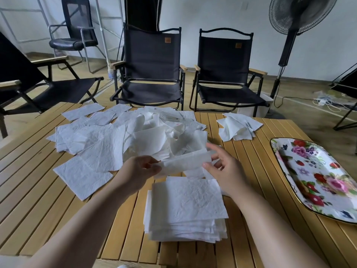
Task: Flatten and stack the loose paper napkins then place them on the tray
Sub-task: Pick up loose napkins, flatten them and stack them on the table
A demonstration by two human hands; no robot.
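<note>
A white paper napkin [185, 162] is stretched in the air between my two hands, above the far edge of a neat stack of flattened napkins [187, 207]. My left hand [139, 171] pinches its left end. My right hand [224, 169] pinches its right end between thumb and fingers. Behind it a large heap of loose, crumpled napkins [119, 136] spreads over the middle and left of the wooden slat table [38, 190]. A smaller crumpled bunch of napkins [238, 126] lies at the far right. The flowered tray [316, 176] sits at the table's right edge, with nothing on it.
Two black folding chairs [152, 70] stand just beyond the table's far edge, another one at the left. A standing fan [289, 35] and floor cables are at the back right. The tray overhangs near the table's right rim.
</note>
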